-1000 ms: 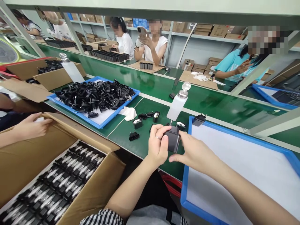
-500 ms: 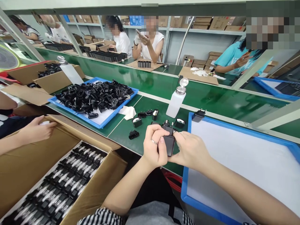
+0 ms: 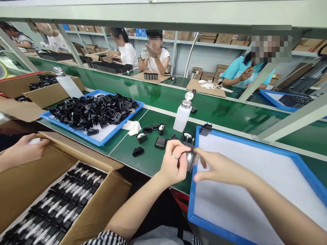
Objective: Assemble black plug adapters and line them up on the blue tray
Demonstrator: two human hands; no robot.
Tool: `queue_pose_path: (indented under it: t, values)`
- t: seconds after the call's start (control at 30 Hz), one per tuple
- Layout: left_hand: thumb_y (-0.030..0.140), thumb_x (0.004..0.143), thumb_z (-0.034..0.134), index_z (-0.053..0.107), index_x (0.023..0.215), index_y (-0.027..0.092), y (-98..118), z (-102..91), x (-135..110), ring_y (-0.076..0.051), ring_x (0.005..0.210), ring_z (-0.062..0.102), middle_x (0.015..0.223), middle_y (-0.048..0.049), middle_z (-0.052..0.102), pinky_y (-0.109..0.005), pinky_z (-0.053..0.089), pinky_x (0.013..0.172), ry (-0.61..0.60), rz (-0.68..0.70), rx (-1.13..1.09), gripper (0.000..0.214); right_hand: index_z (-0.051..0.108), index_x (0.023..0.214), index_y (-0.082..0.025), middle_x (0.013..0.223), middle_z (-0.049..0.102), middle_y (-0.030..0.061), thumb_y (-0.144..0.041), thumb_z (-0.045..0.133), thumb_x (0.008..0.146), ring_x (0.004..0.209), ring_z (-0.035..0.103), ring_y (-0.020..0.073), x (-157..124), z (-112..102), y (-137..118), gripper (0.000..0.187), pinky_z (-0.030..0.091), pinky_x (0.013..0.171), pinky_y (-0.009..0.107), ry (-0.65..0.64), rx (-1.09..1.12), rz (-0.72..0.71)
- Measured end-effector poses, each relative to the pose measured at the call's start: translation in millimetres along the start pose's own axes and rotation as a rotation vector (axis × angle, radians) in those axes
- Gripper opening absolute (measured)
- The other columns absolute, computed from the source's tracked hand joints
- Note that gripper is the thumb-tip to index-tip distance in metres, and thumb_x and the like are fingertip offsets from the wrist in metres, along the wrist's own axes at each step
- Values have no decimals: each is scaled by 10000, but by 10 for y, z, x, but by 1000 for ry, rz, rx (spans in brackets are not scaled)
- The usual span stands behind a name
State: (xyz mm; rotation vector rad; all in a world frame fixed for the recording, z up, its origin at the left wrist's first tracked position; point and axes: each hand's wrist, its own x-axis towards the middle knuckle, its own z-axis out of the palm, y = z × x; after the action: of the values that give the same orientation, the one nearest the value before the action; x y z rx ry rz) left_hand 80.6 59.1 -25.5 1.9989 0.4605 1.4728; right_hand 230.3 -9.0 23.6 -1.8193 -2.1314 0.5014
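Note:
My left hand (image 3: 174,162) has its fingers wrapped round a black plug adapter (image 3: 189,159), whose glossy face catches the light. Just right of it is my right hand (image 3: 219,167), thumb and fingers apart; the fingertips are blurred close to the adapter's side. On the green bench beyond lie a black adapter housing (image 3: 160,143), an open housing with pale insides (image 3: 141,137), another open housing (image 3: 188,137) and a loose black plug cover (image 3: 138,151). A black adapter with two pins (image 3: 205,129) rests on the corner of the blue-rimmed tray (image 3: 192,204).
A white pump bottle (image 3: 182,119) stands open-lidded behind the parts. Left are a blue tray (image 3: 106,139) heaped with black covers, a white cloth (image 3: 133,127) and a cardboard box (image 3: 117,190) of packed adapters. A co-worker's hand (image 3: 27,151) is over that box. Others sit across the bench.
My right hand has drawn away from the adapter and its fingers have spread. My left hand still holds the adapter, now turned. The camera view has shifted slightly.

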Motion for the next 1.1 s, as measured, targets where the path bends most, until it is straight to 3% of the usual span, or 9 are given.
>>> queue_pose_path:
  t: [0.07,0.1,0.2,0.27,0.43,0.67,0.87,1.0,1.1]
  values:
    - [222,689,455,517,823,175,-6,124,1,-157,853,470,898,-63,441,-319,402,749,-4,-264,-251,156,494,916,-214,678,563,-5,-502,496,649,577,521,153,-49,-332,395,393,427,505,245,-232,174,121]
    - [243,669,489,508,816,180,-10,190,2,-161,856,481,901,-57,461,-313,405,737,-16,-458,-433,161,511,878,-201,664,567,6,-498,518,622,566,527,161,-38,-485,618,392,422,478,242,-228,175,258]
    - [252,587,586,438,795,183,-38,385,15,-154,760,537,818,-31,527,-270,419,641,-39,-1006,-1011,264,516,825,-169,784,569,63,-411,493,665,612,542,171,153,-767,1239,291,402,420,216,99,209,659]
    - [214,529,634,400,758,179,-62,495,40,-150,696,557,744,-17,550,-240,411,588,-14,-1179,-1208,329,516,801,-149,886,550,95,-345,475,698,659,549,177,387,-785,1537,225,407,423,209,200,231,782]
    - [204,545,640,462,755,144,-84,615,143,-118,601,556,662,-11,563,-188,392,508,78,-1261,-1179,282,470,989,-94,989,501,158,-300,492,714,785,531,237,1071,-559,1933,345,441,484,260,287,137,804]
    - [379,675,520,509,781,134,-85,430,136,-96,525,533,726,-40,584,-198,399,452,73,-1454,-1297,267,421,1092,-81,1100,410,216,-316,565,674,992,403,337,1604,-368,2158,501,361,781,435,428,36,763]
    - [412,597,556,522,694,133,-202,257,119,-81,385,469,584,0,551,-209,367,396,24,-1365,-1386,297,526,859,-68,892,518,208,-184,602,621,914,446,376,1492,-421,2210,275,353,761,490,488,162,809]
    - [335,498,606,502,591,118,-211,200,108,-76,352,448,520,-6,534,-195,335,370,54,-1319,-1329,259,431,1009,-65,915,513,195,-239,502,727,804,531,272,1159,-535,2106,339,467,618,328,605,402,787]
    - [316,461,619,503,588,117,-165,165,67,-89,361,464,568,-16,555,-200,327,358,54,-1179,-1310,263,294,1136,-172,1086,431,181,-264,404,783,868,514,245,875,-660,1876,381,475,571,282,727,518,708]
